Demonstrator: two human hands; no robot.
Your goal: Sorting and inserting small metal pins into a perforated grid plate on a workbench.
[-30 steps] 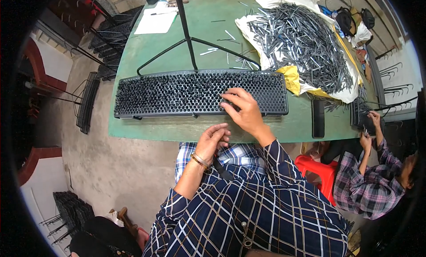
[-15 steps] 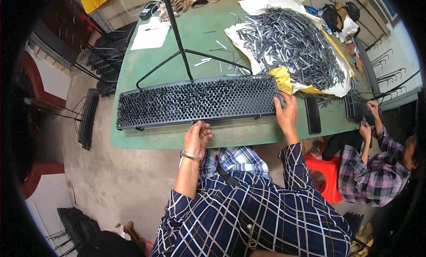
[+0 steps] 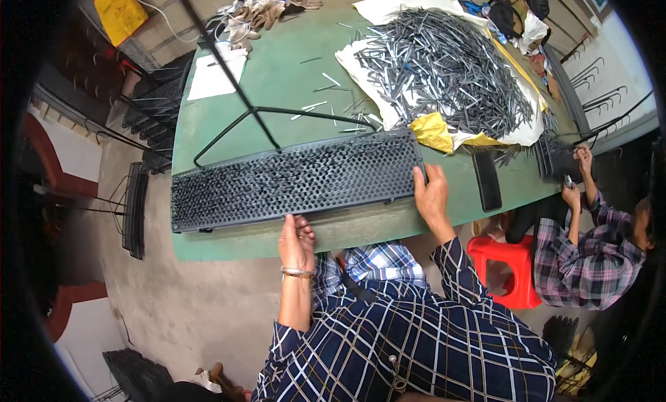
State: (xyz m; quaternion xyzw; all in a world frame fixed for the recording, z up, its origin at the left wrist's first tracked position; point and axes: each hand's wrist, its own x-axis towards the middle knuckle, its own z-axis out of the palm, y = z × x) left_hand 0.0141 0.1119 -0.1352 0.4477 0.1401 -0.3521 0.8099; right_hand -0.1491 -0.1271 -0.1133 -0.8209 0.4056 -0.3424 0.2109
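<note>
A long black rack (image 3: pixel 298 176) with rows of holes lies at the table's near side; its left part is thickly set with dark pieces, while open holes show more plainly toward the right. My left hand (image 3: pixel 297 244) pinches the middle of its near edge, thumb on the rim and fingers curled. Around the right end of the rack my right hand (image 3: pixel 432 197) is closed, thumb on top, the other fingertips partly hidden. Thin black rods (image 3: pixel 253 111) branch from one long rod to the rack's far edge.
Small dark metal strips (image 3: pixel 444 69) are heaped on a white and yellow sack on the green table (image 3: pixel 277 76). A black tray (image 3: pixel 487 180) lies at right. Beyond it a person (image 3: pixel 590 256) works by a red stool (image 3: pixel 513 270). More black racks (image 3: pixel 135 211) stand at left.
The whole view has turned, so rack, table edge and both hands sit lower and further left. Both hands keep their places on the rack.
</note>
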